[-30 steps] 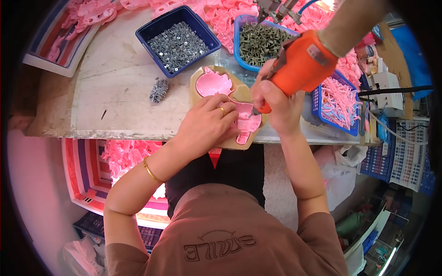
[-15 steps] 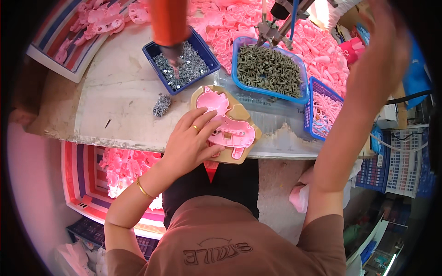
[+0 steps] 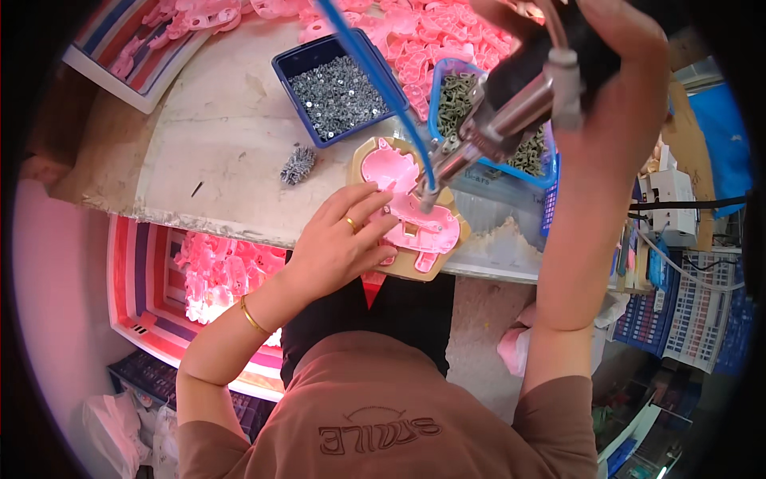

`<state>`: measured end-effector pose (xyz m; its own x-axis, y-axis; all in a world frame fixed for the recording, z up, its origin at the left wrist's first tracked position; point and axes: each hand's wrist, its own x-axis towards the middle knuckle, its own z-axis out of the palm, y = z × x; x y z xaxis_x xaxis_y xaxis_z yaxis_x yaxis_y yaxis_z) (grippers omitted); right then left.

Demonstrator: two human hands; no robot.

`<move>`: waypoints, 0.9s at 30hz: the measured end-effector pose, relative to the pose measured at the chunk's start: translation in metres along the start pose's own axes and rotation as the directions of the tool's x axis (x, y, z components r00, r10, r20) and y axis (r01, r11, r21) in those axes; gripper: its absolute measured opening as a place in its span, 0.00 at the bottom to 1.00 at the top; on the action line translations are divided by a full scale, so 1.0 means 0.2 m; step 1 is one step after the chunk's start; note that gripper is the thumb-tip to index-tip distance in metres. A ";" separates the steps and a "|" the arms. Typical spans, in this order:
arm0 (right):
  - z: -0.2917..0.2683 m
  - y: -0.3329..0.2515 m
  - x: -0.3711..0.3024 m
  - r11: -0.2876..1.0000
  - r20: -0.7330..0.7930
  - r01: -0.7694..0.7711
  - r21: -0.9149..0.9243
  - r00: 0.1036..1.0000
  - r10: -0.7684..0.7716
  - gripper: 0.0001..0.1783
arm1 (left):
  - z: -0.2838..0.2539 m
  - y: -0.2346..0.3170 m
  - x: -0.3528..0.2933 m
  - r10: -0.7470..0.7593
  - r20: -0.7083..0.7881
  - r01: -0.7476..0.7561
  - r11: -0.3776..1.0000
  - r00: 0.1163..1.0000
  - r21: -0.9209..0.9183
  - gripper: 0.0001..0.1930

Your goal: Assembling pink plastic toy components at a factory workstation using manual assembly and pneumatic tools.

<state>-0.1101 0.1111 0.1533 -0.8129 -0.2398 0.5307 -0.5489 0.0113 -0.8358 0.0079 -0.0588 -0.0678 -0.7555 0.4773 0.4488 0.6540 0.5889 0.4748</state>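
Note:
A pink plastic half-shell (image 3: 427, 219) lies hollow side up in a tan, shaped holder (image 3: 363, 160) at the table's front edge. My left hand (image 3: 339, 231) rests on the shell's left side, fingers stretched out and apart; they cover part of it. My right hand (image 3: 618, 88) is wrapped round the dark body of a tool with a metal nozzle (image 3: 511, 116) and a blue hose (image 3: 375, 76). Over the middle of the shell comes the nozzle's tip; whether it touches, I cannot tell. Motion blurs the tool and right hand.
A dark blue tray (image 3: 319, 144) of small screws stands behind, with a screw-covered clump (image 3: 298, 165) beside it. The tool partly hides a light blue tub (image 3: 439, 72) of greenish-grey parts. Pink parts (image 3: 431, 40) are heaped at the back; more fill a striped box (image 3: 124, 279) below left.
My right hand, formerly raised at the upper right, now grips the metal-nozzled tool and has drawn it down over the shell. The orange tool has left view. My left hand stays on the shell.

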 end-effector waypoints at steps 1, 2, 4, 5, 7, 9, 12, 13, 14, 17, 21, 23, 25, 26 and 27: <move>0.08 0.03 -0.04 0.993 -0.056 0.007 0.118 0.998 -0.001 0.32 | 0.00 -0.01 -0.04 0.004 -0.006 -0.004 1.000 1.000 0.025 0.21; 0.12 0.03 -0.09 0.978 -0.127 0.025 0.209 0.992 0.002 0.34 | 0.01 0.00 -0.04 0.033 -0.012 -0.032 0.999 0.999 0.034 0.19; 0.14 0.01 -0.14 0.988 -0.197 -0.044 0.145 0.978 0.072 0.34 | 0.03 0.02 -0.05 0.052 -0.015 -0.051 0.996 0.999 0.076 0.17; 0.10 0.05 -0.16 0.975 -0.130 -0.043 0.220 0.989 0.073 0.34 | 0.04 0.02 -0.05 0.068 -0.017 -0.066 0.990 0.998 0.126 0.16; 0.09 0.10 -0.20 0.955 -0.063 -0.050 0.293 0.995 0.071 0.35 | 0.05 0.03 -0.06 0.051 -0.014 -0.048 0.988 0.999 0.146 0.14; 0.10 0.11 -0.24 0.927 -0.041 -0.032 0.373 0.998 0.051 0.35 | 0.06 0.03 -0.06 0.035 -0.012 -0.032 0.986 0.999 0.163 0.13; 0.15 0.10 -0.28 0.946 -0.101 -0.050 0.319 0.991 0.086 0.34 | 0.06 0.03 -0.06 0.035 0.027 -0.039 0.985 0.999 0.168 0.11; 0.16 0.10 -0.28 0.954 -0.130 -0.057 0.295 0.986 0.100 0.34 | 0.06 0.03 -0.06 0.027 0.025 -0.031 0.985 0.999 0.167 0.11; 0.17 0.10 -0.27 0.953 -0.128 -0.059 0.298 0.987 0.101 0.34 | 0.06 0.02 -0.07 0.019 0.023 -0.023 0.986 1.000 0.166 0.11; 0.17 0.08 -0.26 0.978 -0.118 -0.103 0.180 0.985 0.125 0.33 | 0.07 0.02 -0.07 0.024 0.041 -0.030 0.987 0.999 0.160 0.11; 0.17 0.05 -0.26 0.980 -0.133 -0.092 0.177 0.984 0.117 0.34 | 0.07 0.04 -0.06 0.022 -0.005 -0.021 0.986 1.000 0.164 0.11; 0.17 0.02 -0.24 0.996 -0.153 -0.063 0.056 0.986 0.071 0.34 | 0.07 0.03 -0.07 0.020 0.014 -0.022 0.989 1.000 0.143 0.12; 0.17 0.04 -0.25 0.992 -0.143 -0.057 0.116 0.987 0.073 0.34 | 0.07 0.04 -0.06 0.029 0.009 -0.030 0.989 1.000 0.147 0.12; 0.17 0.05 -0.25 0.983 -0.135 -0.050 0.177 0.988 0.075 0.34 | 0.06 0.04 -0.06 0.038 0.004 -0.038 0.988 0.999 0.151 0.12; 0.18 0.05 -0.25 0.979 -0.175 -0.070 0.192 0.979 0.104 0.34 | 0.07 0.04 -0.06 0.037 0.003 -0.037 0.988 0.999 0.151 0.12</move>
<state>-0.0670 0.0880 0.1132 -0.8871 -0.0640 0.4572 -0.4433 -0.1583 -0.8823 0.0219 -0.0510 -0.0791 -0.7309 0.5006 0.4638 0.6684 0.6626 0.3381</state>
